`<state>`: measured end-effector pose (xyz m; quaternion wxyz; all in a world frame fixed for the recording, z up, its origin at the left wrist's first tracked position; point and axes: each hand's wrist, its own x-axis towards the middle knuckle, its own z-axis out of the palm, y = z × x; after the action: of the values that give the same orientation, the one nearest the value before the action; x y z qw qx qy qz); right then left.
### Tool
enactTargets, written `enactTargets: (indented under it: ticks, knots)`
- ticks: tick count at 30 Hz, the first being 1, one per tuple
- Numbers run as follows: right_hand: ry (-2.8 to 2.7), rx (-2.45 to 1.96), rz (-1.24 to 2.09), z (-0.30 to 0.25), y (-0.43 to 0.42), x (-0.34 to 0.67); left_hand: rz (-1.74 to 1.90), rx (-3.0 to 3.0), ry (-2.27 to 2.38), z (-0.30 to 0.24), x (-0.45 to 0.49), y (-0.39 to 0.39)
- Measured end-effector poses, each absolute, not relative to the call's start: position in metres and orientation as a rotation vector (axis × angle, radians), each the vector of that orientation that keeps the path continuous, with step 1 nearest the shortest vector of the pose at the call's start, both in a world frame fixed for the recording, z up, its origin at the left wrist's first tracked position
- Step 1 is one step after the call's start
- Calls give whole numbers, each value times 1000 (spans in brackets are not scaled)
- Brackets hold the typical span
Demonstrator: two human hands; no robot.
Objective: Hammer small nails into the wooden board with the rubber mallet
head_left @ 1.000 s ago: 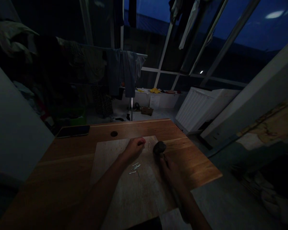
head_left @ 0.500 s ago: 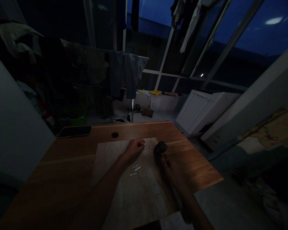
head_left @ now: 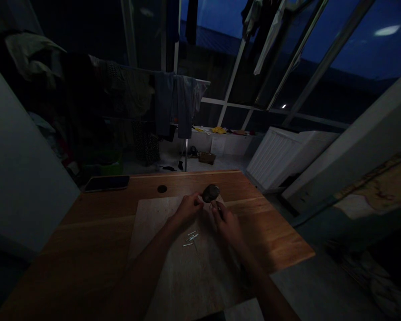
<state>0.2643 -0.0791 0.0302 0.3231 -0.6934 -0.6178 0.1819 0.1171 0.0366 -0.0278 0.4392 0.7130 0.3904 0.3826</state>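
My right hand is wrapped round the handle of a hammer with a bulky dark, rounded head. The head is just right of my left hand's fingertips, over the far part of a pale wooden board. My left hand is closed in a pinch on a thin nail, held at the board's far side and now mostly hidden by fingers and hammer head. Several loose shiny nails lie in a small pile on the board, nearer to me than both hands.
The board lies on a wooden table. A dark phone rests at the table's far left, and a round dark hole is near its far edge. Beyond hang clothes on a rack. A white ribbed item stands at right.
My right hand has brought the hammer left and away from me, its head now beside my left fingertips. My left hand has hardly moved on the board. The view has shifted slightly.
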Motion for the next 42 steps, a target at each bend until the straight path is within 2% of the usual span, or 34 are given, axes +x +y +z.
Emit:
enactTargets:
  ticks: [11,18,26,32,42]
  knots:
    - [-1595,-1815,398,52,-86,261,962,1765,978,-29,118,35]
    - [-1739,-1916,422,34,-88,257,979,1751,963,-23,117,30]
    - [-1616,-1834,336,49,-88,257,964,1762,960,-31,117,36]
    - [-1719,-1856,401,28,-86,259,969,1807,951,-31,116,38]
    - [-1590,-1840,360,46,-87,260,974,1776,977,-34,119,36]
